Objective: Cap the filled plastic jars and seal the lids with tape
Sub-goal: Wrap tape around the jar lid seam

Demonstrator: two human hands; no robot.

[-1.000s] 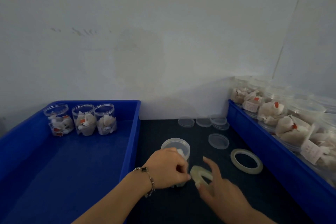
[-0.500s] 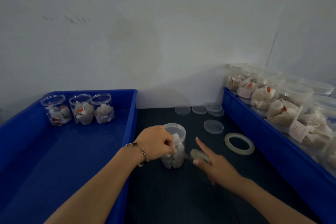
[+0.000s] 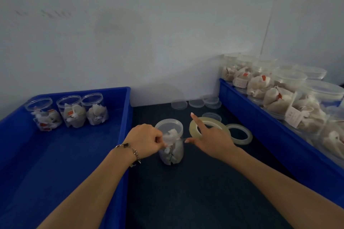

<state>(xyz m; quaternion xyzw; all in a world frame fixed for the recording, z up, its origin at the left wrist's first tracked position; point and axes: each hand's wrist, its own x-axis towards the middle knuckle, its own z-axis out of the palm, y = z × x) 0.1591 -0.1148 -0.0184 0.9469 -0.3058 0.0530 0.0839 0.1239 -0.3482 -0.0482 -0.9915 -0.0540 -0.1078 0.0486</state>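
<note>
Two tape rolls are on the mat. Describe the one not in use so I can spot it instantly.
Start at the right blue bin; on the dark mat beside its near wall lies the idle tape roll, flat. Unlike the tape roll in use, which is tilted on the right hand, nothing touches it.

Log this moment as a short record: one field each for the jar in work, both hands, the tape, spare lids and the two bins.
jar in work: capped jar upright on dark mat
left hand: left hand pinches tape end at jar
right hand: right hand holds tape roll, forefinger through
spare roll: second roll flat on mat
loose lids: loose lids near wall
left bin: left bin, three jars
right bin: right bin, many jars
</note>
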